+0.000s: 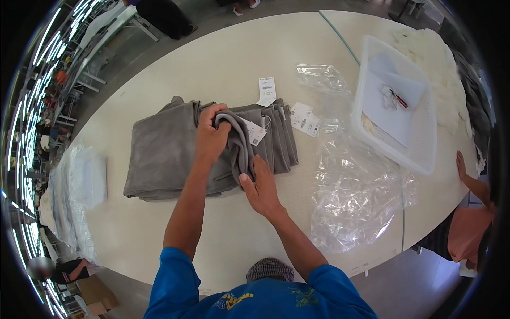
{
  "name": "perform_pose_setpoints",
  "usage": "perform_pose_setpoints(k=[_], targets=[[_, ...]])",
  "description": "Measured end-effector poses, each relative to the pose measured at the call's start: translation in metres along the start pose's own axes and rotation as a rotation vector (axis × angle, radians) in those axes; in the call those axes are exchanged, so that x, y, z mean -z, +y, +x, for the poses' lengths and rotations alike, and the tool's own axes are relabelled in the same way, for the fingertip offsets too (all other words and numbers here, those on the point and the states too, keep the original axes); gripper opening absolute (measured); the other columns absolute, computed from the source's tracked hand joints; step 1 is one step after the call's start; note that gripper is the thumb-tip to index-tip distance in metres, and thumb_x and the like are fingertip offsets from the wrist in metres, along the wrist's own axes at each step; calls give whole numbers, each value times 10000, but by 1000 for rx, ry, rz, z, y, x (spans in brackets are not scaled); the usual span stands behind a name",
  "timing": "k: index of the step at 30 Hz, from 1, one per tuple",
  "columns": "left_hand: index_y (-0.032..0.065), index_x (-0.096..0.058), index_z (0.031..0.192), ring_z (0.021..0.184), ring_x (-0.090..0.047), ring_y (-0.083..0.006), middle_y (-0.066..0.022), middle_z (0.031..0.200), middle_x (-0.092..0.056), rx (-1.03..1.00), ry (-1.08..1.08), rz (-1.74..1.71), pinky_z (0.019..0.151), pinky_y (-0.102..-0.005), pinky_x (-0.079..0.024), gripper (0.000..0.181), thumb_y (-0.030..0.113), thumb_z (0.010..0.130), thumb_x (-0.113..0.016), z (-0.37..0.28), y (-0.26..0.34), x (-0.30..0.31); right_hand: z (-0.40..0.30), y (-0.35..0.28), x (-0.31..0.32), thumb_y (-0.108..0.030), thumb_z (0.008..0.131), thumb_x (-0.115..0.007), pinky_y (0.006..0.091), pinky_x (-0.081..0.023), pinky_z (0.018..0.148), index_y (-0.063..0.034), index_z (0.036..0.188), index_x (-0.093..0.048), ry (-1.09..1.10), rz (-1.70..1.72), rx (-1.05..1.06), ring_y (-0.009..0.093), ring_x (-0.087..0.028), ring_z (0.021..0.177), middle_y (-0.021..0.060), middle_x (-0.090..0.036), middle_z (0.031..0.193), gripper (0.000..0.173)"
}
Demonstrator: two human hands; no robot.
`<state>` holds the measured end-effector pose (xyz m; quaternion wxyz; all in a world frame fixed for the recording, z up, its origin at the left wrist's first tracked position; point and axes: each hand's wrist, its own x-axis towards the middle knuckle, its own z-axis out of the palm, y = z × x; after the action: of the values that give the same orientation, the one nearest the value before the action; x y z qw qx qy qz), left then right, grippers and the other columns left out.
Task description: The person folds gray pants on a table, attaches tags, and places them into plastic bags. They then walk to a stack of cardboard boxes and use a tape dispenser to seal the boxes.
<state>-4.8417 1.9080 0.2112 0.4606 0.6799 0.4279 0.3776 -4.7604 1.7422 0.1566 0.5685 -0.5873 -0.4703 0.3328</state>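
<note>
A stack of folded grey trousers lies on the pale table before me. My left hand grips the raised waistband end of the top pair, thumb inside the fold. Lower down, my right hand holds the same folded edge between thumb and fingers. From the waistband hangs a white paper tag on a looped string. Beyond it, more grey waistbands overlap in layers. Two further printed tags, one above the stack and one to its right, rest on the table.
Clear plastic bags lie to the right. Behind them stands a white plastic basket with papers and red-handled snips. White fabric is heaped beyond. Bagged goods sit at the left. A person's hand touches the right table edge.
</note>
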Motion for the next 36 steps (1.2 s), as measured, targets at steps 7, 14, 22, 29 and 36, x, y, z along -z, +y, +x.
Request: perform_pose_setpoints(k=[7,14,22,29,36], targets=[[18,-440,1321,1087,-573,-202,-139,1238,-526,-195,146,-98,845,-291,-485,453,84,897,-584,-62,3,6,23,16,15,-409,813,-707,364,-290,1067,28,1450,-169,140,318,-453,296,-331,1318,200,-319,1437,941],[13,-628,1009,996,-598,-305,-159,1059,-627,-222,745,554,851,-368,-475,179,67,838,-615,-163,-77,122,11,52,5,-241,836,-708,405,-419,911,-7,1371,-330,318,407,-434,214,-485,1114,113,-434,1308,696],[10,-630,1058,1060,-563,-337,-174,1072,-624,144,1174,696,913,-409,-434,295,232,867,-587,-195,-136,288,12,52,10,-216,852,-695,462,-450,854,-41,1424,-259,271,414,-449,278,-474,1141,134,-396,1361,741],[-99,-585,1132,1081,-585,-351,-263,1145,-603,612,832,176,894,-407,-458,621,441,829,-627,-151,-204,402,22,54,5,-196,860,-679,503,-446,835,-101,1453,-224,207,299,-484,320,-457,1163,138,-383,1382,753],[-135,-594,1098,1014,-607,-332,-257,1121,-612,706,335,230,830,-413,-472,714,439,710,-771,-108,-188,426,27,33,14,-189,851,-693,452,-471,771,-121,1353,-410,183,354,-523,272,-531,1061,74,-537,1225,580]])
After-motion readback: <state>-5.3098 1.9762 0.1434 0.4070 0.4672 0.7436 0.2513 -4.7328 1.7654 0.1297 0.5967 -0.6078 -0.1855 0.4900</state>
